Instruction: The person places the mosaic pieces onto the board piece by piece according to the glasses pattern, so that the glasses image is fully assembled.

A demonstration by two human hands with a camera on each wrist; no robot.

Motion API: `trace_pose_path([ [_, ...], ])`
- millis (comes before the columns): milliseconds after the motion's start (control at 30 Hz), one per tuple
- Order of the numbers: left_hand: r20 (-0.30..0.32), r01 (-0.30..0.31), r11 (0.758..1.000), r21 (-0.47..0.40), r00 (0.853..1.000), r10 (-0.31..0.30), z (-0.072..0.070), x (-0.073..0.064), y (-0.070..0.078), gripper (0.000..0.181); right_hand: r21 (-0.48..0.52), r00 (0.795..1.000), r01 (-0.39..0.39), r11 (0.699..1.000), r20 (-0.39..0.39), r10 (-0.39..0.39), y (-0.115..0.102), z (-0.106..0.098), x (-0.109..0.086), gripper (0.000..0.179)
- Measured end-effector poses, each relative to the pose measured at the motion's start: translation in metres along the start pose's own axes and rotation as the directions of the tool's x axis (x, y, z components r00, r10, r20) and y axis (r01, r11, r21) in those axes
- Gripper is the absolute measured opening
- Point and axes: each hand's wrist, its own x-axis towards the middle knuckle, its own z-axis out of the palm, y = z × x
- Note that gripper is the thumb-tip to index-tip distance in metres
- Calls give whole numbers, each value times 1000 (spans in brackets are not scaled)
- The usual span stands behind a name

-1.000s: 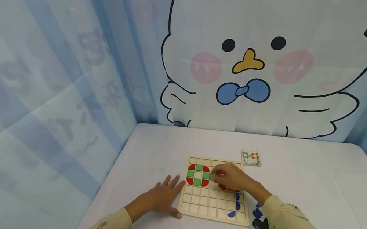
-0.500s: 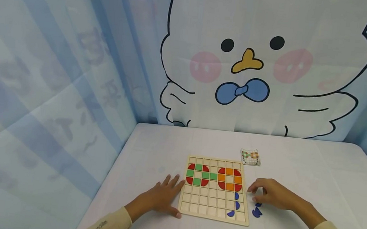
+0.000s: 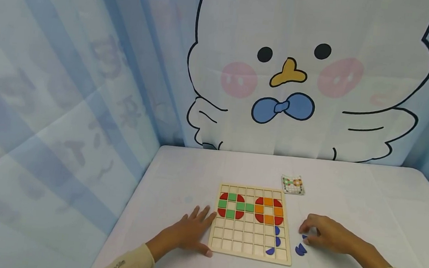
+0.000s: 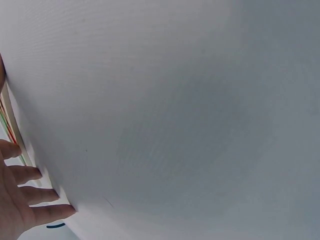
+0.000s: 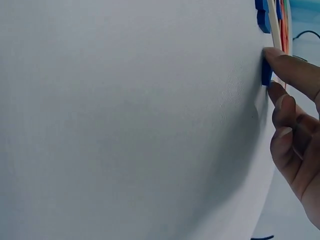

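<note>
A wooden grid board (image 3: 243, 236) lies on the table, with red quarter-round pieces (image 3: 258, 218) and green (image 3: 232, 196) and orange squares (image 3: 268, 201) forming two rings joined by a green square. Three blue pieces (image 3: 270, 251) sit in its lower right cells. My left hand (image 3: 188, 231) rests with fingers spread at the board's left edge; the left wrist view shows straight fingers (image 4: 47, 214) there. To the right of the board, my right hand (image 3: 330, 235) pinches a blue quarter-round piece (image 5: 266, 70) between thumb and finger, low over the table.
More blue pieces (image 3: 300, 249) lie on the table just in front of the right hand. Behind the board's far right corner is a small pattern card (image 3: 292, 184) showing coloured rings. A curtain with a cartoon figure (image 3: 295, 21) hangs behind the white table (image 3: 191, 170).
My right hand has left the board, uncovering the green joining square and the orange ring, and moved right to a loose blue piece it now pinches. The left hand stays in place.
</note>
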Motion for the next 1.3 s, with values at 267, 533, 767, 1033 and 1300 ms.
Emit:
trace_pose_path([
  [267, -7, -4, 1000, 8, 1000, 4, 1, 0, 0, 114, -16, 999, 42, 999, -11, -42, 4, 1, -3, 12],
  [533, -12, -5, 1000, 10, 1000, 5, 2, 1, -1, 114, 35, 999, 40, 999, 1, -40, 4, 4, -1, 15],
  [767, -8, -12, 1000, 6, 1000, 12, -1, -2, 0, 114, 99, 1000, 22, 995, 3, -23, 1, 5, 5, 11],
  [1033, -9, -13, 1000, 11, 1000, 13, -3, -4, 1, 114, 173, 999, 40, 984, -6, -40, -9, 5, 21, 13],
  [1300, -8, -16, 1000, 12, 1000, 16, -3, -2, 1, 113, 254, 993, 111, 961, 5, -116, -28, 6, 42, 22],
])
